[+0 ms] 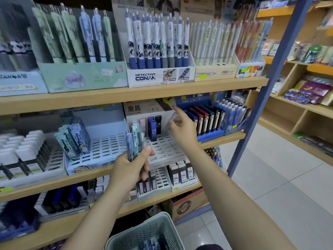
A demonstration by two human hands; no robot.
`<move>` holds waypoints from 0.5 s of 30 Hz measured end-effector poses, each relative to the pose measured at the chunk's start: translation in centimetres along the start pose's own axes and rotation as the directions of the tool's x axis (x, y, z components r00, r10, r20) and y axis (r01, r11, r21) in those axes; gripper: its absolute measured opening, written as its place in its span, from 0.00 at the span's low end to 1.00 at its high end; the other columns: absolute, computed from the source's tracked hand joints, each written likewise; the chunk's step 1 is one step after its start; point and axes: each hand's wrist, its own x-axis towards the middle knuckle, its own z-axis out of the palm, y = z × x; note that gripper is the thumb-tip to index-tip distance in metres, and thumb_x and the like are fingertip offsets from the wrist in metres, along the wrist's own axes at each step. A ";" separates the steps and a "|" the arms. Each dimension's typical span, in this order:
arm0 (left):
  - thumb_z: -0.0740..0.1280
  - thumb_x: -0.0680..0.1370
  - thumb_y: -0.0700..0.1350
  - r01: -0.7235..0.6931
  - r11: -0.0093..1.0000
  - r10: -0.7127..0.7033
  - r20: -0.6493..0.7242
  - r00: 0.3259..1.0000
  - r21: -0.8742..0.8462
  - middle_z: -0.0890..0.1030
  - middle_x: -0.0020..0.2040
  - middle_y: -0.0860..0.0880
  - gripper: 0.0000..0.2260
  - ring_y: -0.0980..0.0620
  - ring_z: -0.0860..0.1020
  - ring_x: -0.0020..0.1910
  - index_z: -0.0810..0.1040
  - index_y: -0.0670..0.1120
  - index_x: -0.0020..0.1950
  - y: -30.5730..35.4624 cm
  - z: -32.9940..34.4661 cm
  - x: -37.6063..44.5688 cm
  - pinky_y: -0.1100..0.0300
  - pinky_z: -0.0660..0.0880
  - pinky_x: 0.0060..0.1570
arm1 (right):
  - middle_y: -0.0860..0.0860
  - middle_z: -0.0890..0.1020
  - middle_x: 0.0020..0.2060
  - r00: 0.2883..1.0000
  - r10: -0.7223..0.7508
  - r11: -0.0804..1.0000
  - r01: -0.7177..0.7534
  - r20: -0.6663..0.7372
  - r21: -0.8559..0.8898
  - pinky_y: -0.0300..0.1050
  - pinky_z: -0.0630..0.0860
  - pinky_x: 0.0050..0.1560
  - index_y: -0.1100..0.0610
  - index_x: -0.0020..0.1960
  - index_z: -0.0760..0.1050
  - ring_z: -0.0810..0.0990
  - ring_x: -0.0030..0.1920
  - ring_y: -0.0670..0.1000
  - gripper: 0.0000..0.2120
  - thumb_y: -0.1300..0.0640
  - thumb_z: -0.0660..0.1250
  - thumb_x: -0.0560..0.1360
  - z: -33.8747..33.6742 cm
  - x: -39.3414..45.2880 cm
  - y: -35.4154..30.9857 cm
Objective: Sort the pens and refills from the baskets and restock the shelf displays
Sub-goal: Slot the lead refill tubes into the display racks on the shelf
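Nearest: grey-green perforated basket at bottom centre, a few dark blue packs lying in it, mostly cut off by the frame edge. Cardboard box sits on the floor behind it, under the lowest shelf.

Left hand grips a fanned bunch of slim refill packs, thumb across the front, fingers curled behind. It is held up in front of the white slotted display tray on the middle shelf.

Right hand is raised over the same tray, index finger extended up, other fingers loosely bent around something clear and blurred; cannot tell what it is.

Tray is mostly empty slots. Two dark lead cases stand at its back row, marked "HB 0.7". Card behind reads "黑晶".

Below the tray: small white rack with black packs marked "100".

Right of the tray: blue display packed with black, red and blue cases. Left: pale blue slotted tray with a leaning stack of printed packs.

Top shelf: white box labelled "DETECTIVE CONAN", full of upright blue-grip pens. Mint box to its left holds green and blue pens.

Blue steel upright crosses the right side, partly blocking the far wooden shelving.
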 end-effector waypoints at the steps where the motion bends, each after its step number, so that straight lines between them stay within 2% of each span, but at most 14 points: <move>1: 0.66 0.78 0.59 -0.002 1.000 0.002 -0.002 1.000 0.004 0.77 0.31 0.46 0.19 0.51 0.74 0.27 0.84 0.44 0.46 0.0 -0.1 0.0 0.52 0.75 0.41 | 0.45 0.80 0.41 1.000 -0.001 1.000 0.000 -0.026 -0.011 0.40 0.79 0.42 0.49 0.75 0.66 0.80 0.42 0.43 0.25 0.58 0.66 0.80 0.2 0.2 0.0; 3: 0.66 0.78 0.59 -0.006 1.000 0.006 -0.006 1.000 0.003 0.77 0.31 0.46 0.19 0.52 0.74 0.27 0.84 0.43 0.46 0.0 -0.2 0.1 0.55 0.75 0.38 | 0.43 0.78 0.39 0.996 -0.018 0.999 0.015 -0.085 -0.041 0.35 0.74 0.39 0.50 0.73 0.67 0.79 0.42 0.41 0.23 0.58 0.67 0.80 0.3 0.6 0.1; 5: 0.66 0.79 0.58 -0.005 1.000 0.005 -0.004 1.000 -0.008 0.77 0.31 0.47 0.16 0.52 0.73 0.26 0.84 0.46 0.45 -0.1 -0.2 0.1 0.59 0.73 0.35 | 0.43 0.78 0.39 0.994 -0.026 0.997 0.019 -0.104 -0.071 0.32 0.72 0.39 0.51 0.71 0.69 0.79 0.42 0.40 0.21 0.59 0.67 0.80 0.7 0.9 0.3; 10: 0.67 0.78 0.58 -0.005 1.000 0.005 0.006 1.000 -0.031 0.77 0.31 0.48 0.15 0.53 0.73 0.26 0.84 0.48 0.45 -0.7 -0.4 0.3 0.59 0.72 0.34 | 0.46 0.80 0.39 0.992 0.000 0.996 -0.011 -0.123 -0.085 0.42 0.77 0.44 0.52 0.69 0.70 0.81 0.43 0.48 0.19 0.59 0.67 0.80 1.6 1.2 1.1; 15: 0.66 0.79 0.57 -0.008 0.999 0.009 0.012 1.000 -0.041 0.77 0.31 0.48 0.15 0.51 0.72 0.26 0.84 0.46 0.48 -1.4 -0.9 0.7 0.65 0.69 0.26 | 0.52 0.84 0.43 0.985 -0.030 0.995 0.014 -0.168 -0.095 0.44 0.78 0.45 0.54 0.69 0.70 0.82 0.43 0.50 0.19 0.60 0.67 0.80 2.0 1.5 1.8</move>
